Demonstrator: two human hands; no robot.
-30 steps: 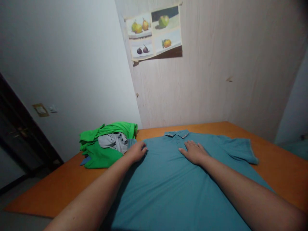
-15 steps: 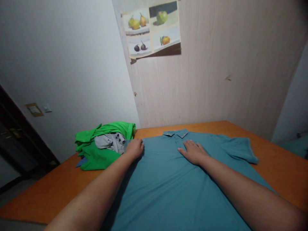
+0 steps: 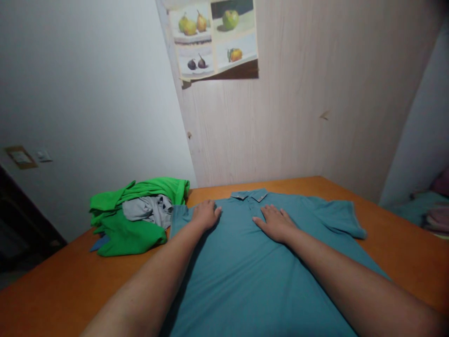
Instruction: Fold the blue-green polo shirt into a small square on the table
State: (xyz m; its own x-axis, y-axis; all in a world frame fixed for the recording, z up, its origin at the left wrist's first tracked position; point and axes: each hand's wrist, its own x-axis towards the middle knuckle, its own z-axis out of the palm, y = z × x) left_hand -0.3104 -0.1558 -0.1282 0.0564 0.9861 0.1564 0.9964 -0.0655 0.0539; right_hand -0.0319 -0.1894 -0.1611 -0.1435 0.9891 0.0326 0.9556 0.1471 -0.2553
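A teal polo shirt (image 3: 242, 267) lies spread on the orange table, its collar at the far side and its lower part running out of view toward me. My left hand (image 3: 206, 215) rests on the shirt near the left shoulder, fingers extended over the cloth. On the chest, just right of the button placket, my right hand (image 3: 277, 222) lies flat with its fingers spread. The right sleeve (image 3: 345, 219) lies out to the side with a few folds. Partly behind my left hand and forearm is the left sleeve (image 3: 179, 216).
Left of the shirt sits a heap of clothes: a green garment (image 3: 136, 234), a grey one (image 3: 147, 209) and a bit of blue. The orange table (image 3: 70, 281) meets a wall with a fruit picture (image 3: 213, 42). More cloth lies at the far right.
My left hand has moved right from the left sleeve onto the shoulder, uncovering more of the sleeve. My right hand stays on the chest. The view has turned slightly right.
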